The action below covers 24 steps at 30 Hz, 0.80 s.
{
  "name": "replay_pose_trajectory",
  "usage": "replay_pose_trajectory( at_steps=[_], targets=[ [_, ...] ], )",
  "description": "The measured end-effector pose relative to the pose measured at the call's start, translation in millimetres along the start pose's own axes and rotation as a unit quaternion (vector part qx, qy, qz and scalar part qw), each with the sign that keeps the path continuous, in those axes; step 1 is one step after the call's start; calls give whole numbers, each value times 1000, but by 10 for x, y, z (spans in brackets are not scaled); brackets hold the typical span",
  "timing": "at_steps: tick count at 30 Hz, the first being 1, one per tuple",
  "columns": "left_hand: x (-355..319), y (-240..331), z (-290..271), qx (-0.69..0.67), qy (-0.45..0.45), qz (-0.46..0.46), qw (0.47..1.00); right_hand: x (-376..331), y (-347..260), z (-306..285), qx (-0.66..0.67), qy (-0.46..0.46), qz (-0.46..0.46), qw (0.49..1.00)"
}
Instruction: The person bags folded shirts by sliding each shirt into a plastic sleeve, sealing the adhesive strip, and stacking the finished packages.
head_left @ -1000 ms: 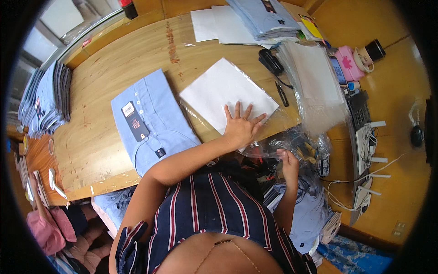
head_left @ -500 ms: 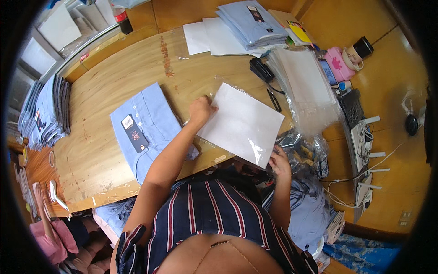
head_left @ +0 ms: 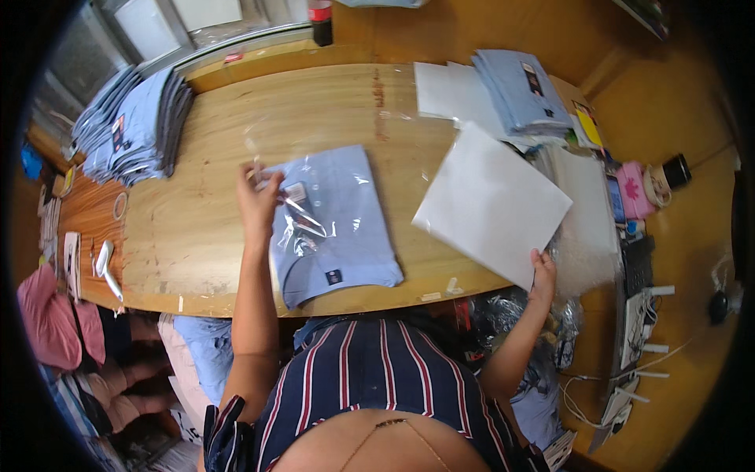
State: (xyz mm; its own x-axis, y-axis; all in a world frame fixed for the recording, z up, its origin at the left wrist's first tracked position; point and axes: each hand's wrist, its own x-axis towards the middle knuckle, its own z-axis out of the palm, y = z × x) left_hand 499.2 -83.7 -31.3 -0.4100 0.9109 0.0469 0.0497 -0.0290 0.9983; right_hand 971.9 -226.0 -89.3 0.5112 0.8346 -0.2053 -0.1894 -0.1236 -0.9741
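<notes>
A folded light-blue shirt (head_left: pixel 358 204) with a dark tag lies flat on the table, collar end toward me. Over the shirt stretches a clear plastic bag (head_left: pixel 313 230), shiny with reflections. My left hand (head_left: pixel 259 203) is closed on the bag's edge at the shirt's left side. To the right, a square white sheet (head_left: pixel 491 206) is held tilted above the table. Its near right corner is pinched in my right hand (head_left: pixel 543 277), thumb on top.
Stacks of folded blue shirts stand at the far left (head_left: pixel 145 130) and far right (head_left: pixel 523 90). Clear plastic sleeves (head_left: pixel 586 220) lie right of the white sheet. A dark bottle (head_left: pixel 321 23) stands at the back. A white-handled tool (head_left: pixel 106 267) and tape roll (head_left: pixel 119 206) sit left.
My left hand has moved left, off the white sheet, and the clear bag now covers the shirt. My right hand has carried the sheet rightward. The view has shifted left.
</notes>
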Motion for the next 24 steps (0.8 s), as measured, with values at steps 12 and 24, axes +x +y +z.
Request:
replay_pose_trajectory(
  at_steps=[12,24],
  targets=[
    [-580,42,-1105,443,243,203,839,-56,140,1863,-279,-113,-44,953],
    [1897,-455,229,188,-341,-133,911,492,32,3351,-153,-228,23,961]
  ],
)
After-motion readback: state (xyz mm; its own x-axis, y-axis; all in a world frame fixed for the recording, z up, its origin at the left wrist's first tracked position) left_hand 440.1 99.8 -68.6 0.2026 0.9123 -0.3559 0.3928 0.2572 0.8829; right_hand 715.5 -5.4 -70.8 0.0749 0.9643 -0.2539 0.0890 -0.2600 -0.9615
